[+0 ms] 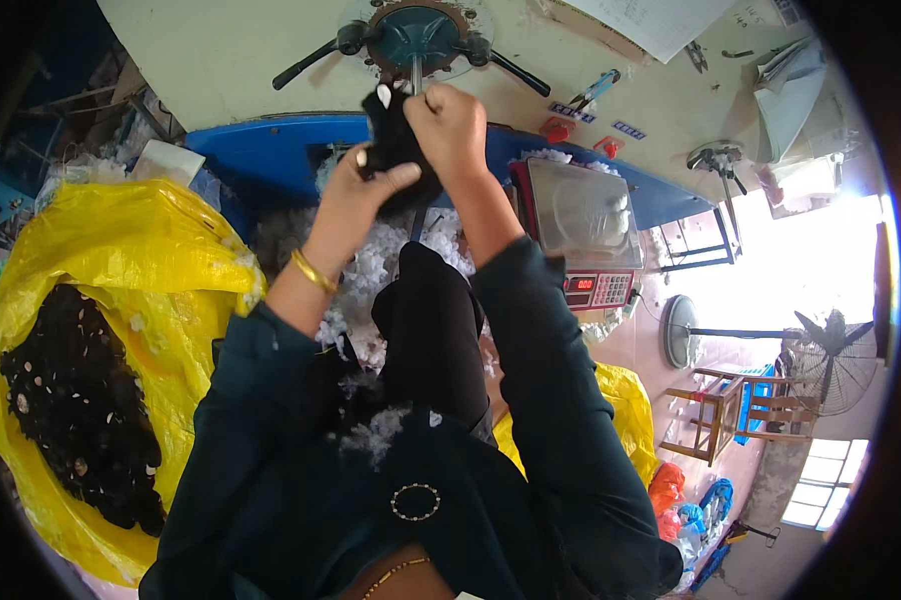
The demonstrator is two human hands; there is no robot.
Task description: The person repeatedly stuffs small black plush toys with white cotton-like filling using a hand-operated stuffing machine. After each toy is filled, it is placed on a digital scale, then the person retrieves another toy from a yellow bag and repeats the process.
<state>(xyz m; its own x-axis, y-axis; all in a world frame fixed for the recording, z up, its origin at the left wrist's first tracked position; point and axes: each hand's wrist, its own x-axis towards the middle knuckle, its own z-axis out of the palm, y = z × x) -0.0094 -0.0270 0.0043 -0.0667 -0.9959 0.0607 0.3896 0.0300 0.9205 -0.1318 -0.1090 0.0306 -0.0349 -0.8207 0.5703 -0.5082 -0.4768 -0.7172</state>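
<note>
A black plush piece with small white patches sits at the thin metal tube, which comes out of a round dark green plate on the machine. My right hand is closed in a fist on the plush's right side, close to the tube. From the lower left, my left hand grips the plush between thumb and fingers. Whether the tube's end is inside the plush is hidden by my hands. Two black-handled levers flank the plate. White fluffy stuffing lies beneath my hands.
A big yellow sack holding many black plush pieces stands at my left. To the right is a digital scale. Pliers and papers lie on the machine top. Farther right are a wooden chair and a standing fan.
</note>
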